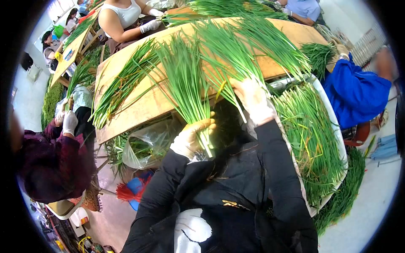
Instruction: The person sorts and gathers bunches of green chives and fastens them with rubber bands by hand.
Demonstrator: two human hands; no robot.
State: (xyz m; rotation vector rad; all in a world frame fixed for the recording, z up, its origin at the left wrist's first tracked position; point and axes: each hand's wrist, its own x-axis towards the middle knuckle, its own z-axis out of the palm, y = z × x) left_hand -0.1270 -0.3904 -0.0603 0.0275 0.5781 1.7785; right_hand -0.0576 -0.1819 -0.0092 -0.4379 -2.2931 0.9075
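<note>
Head view, left hand: one, gloved; the left hand [192, 137] has its fingers wrapped around the lower stalks of one green bundle [185, 80], which leans over the near edge of the table.
Right hand: one; the right hand [255, 101] is at the near ends of the middle pile [228, 46]; whether its fingers grip anything, I cannot tell.
Yellow leaf: one plain yellow leaf [220, 90], just left of the right hand.
Table: one wooden table [310, 36] in front, with three loose piles: the left pile [126, 80], the middle one, and the right pile [274, 42].
Tray: one white-rimmed tray [338, 128] at right, full of greens [310, 139].
Bag: one clear bag [154, 141] under the table, partly hidden.
Hard to make out: stalk counts; small figures at far left.
Cut off: the far person in white [122, 17], at the top.
</note>
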